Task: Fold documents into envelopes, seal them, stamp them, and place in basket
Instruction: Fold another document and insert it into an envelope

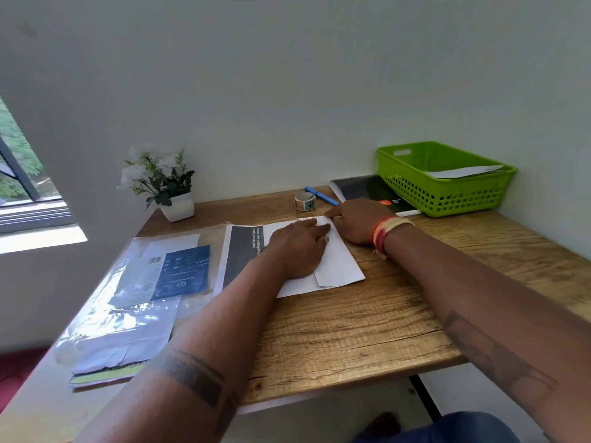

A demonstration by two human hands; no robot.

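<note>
A white envelope [339,265] lies in the middle of the wooden desk [367,330], its flap folded down. My left hand [299,247] presses flat on the envelope with straight fingers. My right hand [355,220] rests at the envelope's far corner, fingers curled and pinching the paper edge there. A printed sheet with a dark band [241,251] lies under and to the left of the envelope. A roll of stamps [304,201] stands behind the hands. The green basket [412,190] at the back right holds a white envelope [463,171].
A blue pen [321,196] and a dark notebook [371,191] lie beside the basket. A clear plastic pack of envelopes [134,295] covers the desk's left side. A white pot of flowers [174,203] stands at the back left. The wall is close behind.
</note>
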